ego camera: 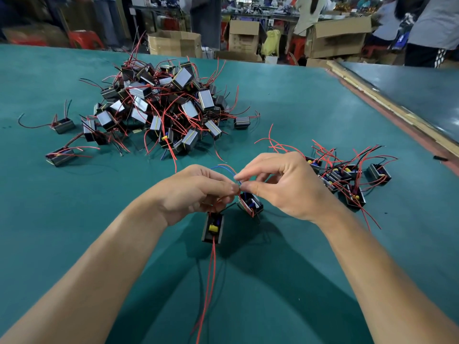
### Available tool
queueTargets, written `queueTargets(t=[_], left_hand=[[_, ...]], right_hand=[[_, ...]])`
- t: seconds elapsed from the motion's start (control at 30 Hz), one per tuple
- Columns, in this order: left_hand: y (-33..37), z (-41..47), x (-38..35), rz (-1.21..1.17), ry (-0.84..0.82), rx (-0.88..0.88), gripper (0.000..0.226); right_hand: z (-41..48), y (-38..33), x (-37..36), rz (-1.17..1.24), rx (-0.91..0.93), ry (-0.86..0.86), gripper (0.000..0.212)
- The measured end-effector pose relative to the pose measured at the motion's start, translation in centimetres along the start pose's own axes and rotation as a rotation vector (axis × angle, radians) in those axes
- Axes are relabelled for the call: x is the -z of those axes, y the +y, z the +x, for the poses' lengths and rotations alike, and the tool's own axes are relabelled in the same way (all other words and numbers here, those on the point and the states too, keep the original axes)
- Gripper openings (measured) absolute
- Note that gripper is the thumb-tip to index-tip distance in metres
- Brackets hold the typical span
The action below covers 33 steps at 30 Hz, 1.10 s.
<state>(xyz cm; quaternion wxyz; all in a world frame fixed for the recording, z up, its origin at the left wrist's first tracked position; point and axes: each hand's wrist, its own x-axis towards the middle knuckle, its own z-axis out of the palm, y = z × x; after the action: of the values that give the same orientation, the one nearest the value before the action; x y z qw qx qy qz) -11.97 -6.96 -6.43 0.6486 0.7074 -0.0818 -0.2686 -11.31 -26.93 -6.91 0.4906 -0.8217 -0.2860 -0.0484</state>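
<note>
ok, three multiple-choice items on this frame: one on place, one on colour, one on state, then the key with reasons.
1. Where does the smaller group of modules lie?
A) to the right of the right hand
B) at the table's near edge
C) in a cardboard box

2. What colour is the table cover?
A) red
B) teal green
C) white

3. What are the left hand and the right hand doing?
A) lying flat on the table
B) pinching thin wires where their fingertips meet
C) lifting a box

Key:
1 A: the group sits on the table just to the right of that hand.
2 B: the bare cover is teal green all over.
3 B: thumbs and forefingers close on the wire ends between the hands.
</note>
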Motion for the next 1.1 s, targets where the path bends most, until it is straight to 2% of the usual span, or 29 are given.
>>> queueTargets(t=[0.1,0.23,0.4,0.63,0.73,0.87,1.03,1.1], left_hand=[[-0.1,0.0,0.0,0.035,0.002,0.011,0.016],[-0.1,0.0,-0.2,0.08,0.024,-0.017,0.013],[0.0,-0.2,-0.2,0.221,0.042,-0.172,0.022],[-0.2,-0.2,-0.2,0.3,0.072,-0.291,0.016],[-0.3,-0.1,-0.4,0.372,0.118,-0.335,0.015],[-0.5,0.0,-1.0,0.45,0.142,-0.377,0.018],[-0.5,0.2,-0.7,0.327,0.155,-0.325,0.013],[-0.4,0.2,-0.6,0.266,0.157,-0.294,0.014]], right_hand=[[-0.1,0.1,0.2,-0.029,-0.076,-0.056,0.027],[-0.2,-0.1,0.5,-0.05,-0.14,-0.133,0.011],[-0.3,-0.5,0.4,0.04,-0.224,-0.213,0.016],[-0.3,-1.2,0.3,0.221,-0.38,-0.254,0.025],[0.1,-1.3,0.1,0.304,-0.505,-0.248,0.028],[0.3,-1.0,-0.5,0.283,-0.652,-0.192,0.024],[0.0,-0.8,-0.1,0.222,-0.409,-0.035,0.015],[0.0,-0.7,0.2,0.201,-0.31,-0.027,0.018]])
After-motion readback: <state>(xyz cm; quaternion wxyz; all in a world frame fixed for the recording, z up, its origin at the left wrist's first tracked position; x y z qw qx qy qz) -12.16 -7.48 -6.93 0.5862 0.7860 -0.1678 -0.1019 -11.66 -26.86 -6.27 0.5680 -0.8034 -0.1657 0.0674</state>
